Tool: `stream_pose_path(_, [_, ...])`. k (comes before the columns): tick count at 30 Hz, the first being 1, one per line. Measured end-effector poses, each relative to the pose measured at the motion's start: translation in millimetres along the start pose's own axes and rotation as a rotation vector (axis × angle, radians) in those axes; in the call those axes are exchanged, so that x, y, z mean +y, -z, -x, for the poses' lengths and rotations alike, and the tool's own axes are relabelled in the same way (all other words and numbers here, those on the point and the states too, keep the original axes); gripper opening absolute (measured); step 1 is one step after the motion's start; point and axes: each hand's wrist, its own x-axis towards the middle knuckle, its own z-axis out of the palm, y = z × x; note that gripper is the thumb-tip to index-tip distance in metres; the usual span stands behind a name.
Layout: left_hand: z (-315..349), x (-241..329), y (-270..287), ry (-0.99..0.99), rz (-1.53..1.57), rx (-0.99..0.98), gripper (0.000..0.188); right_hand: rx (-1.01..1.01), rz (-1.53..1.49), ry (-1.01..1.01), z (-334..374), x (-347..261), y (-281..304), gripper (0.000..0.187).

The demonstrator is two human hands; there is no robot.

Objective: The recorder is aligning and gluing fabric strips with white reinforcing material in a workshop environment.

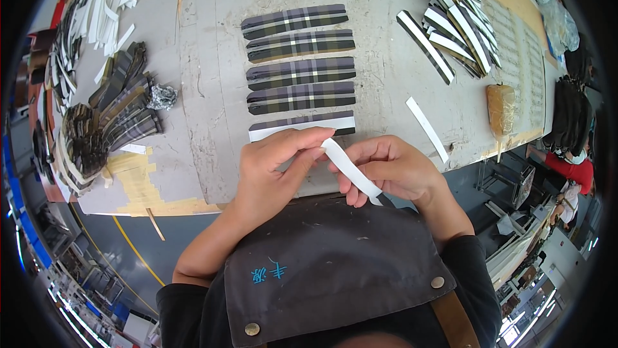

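A narrow white strip is held in the air above the near table edge, bowed slightly, with a bit of dark material at its lower end. My left hand pinches its upper end between thumb and fingertips. Around its lower half, the curled fingers of my right hand grip it. Just beyond my hands lies a plaid fabric strip with a white strip along its near side. Farther up, several folded plaid fabric strips form a column, one above the other.
A loose white strip lies right of my hands. Beyond it is a pile of white-and-dark strips. A tape-wrapped brown block sits at the right. Bundled plaid pieces, a crumpled foil ball and white strips occupy the left.
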Motion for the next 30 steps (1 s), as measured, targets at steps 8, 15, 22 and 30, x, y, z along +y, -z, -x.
stream_pose_path(8, [-0.6, 9.2, 1.8, -0.250, -0.422, -0.178, 0.030, 0.245, 0.379, 0.024, 4.0, -0.9, -12.3, 0.016])
stream_pose_path(15, [1.7, 15.5, 3.1, -0.072, -0.229, -0.125, 0.011, 0.422, 0.413, 0.188, 10.4, 4.9, -12.8, 0.011])
stream_pose_path(22, [0.8, 9.1, 24.1, 0.032, -0.189, 0.023, 0.006, 0.509, 0.530, 0.432, 18.8, 0.3, 3.2, 0.017])
stream_pose_path(30, [-2.8, -2.3, 33.1, 0.123, -0.256, 0.269, 0.024, 0.654, 0.717, 0.571, -8.8, -17.1, 2.2, 0.013])
